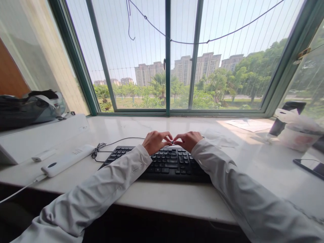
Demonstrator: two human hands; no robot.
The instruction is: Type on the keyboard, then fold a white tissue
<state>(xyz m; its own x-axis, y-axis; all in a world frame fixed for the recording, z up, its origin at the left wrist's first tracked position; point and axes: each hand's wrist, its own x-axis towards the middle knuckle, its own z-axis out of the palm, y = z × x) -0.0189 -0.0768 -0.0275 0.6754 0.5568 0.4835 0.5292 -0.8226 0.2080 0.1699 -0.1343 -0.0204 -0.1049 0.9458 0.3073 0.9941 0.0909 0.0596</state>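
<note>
Two white sleeves reach across the marble sill to a black keyboard (162,162) lying flat near its front edge. Above the top key rows, the left hand (155,141) and right hand (187,140) meet, fingers curled and pinched on something small and dark between the fingertips; what it is cannot be told. Judging by that grip, steady wrists resting low would help fine control. Beyond, the keyboard's cable (111,144) trails left toward a white power strip (67,161); the window (167,57) stands behind.

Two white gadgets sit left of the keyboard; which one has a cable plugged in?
The longer white device, nearer the keyboard; the small white stick has none.
</note>
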